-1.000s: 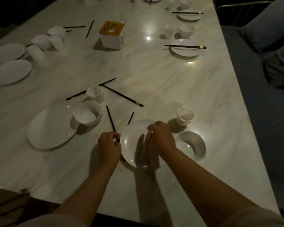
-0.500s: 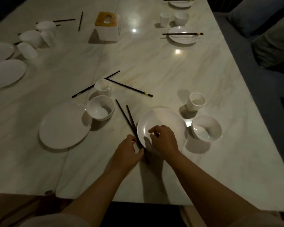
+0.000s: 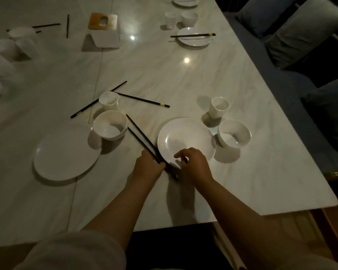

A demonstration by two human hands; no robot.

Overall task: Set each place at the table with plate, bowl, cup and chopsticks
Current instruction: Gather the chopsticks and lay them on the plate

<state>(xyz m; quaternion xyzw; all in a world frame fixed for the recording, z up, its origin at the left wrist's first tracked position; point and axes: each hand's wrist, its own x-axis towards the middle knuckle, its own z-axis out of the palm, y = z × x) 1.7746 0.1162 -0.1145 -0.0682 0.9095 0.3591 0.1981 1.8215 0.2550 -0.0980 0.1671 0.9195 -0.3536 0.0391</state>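
A white plate (image 3: 185, 137) lies near the table's front edge, with a bowl (image 3: 234, 133) and a cup (image 3: 219, 106) to its right. A pair of black chopsticks (image 3: 140, 136) lies side by side just left of the plate. My left hand (image 3: 147, 166) grips their near ends. My right hand (image 3: 194, 165) hovers over the plate's near rim with fingers curled, close to the chopstick ends; whether it touches them I cannot tell. Further left sit another plate (image 3: 66, 152), bowl (image 3: 110, 124) and cup (image 3: 109, 100), with two loose chopsticks (image 3: 142, 99) behind them.
A tissue box (image 3: 104, 31) stands at the table's middle back. A set place with chopsticks on its plate (image 3: 193, 37) is at the back right. Spare cups and bowls (image 3: 12, 47) crowd the far left. Cushioned seats (image 3: 300, 36) run along the table's right edge.
The two chopsticks were apart left of the plate; now they lie together under my left hand. The view has shifted left and down, and my right hand drew back to the plate's near rim.
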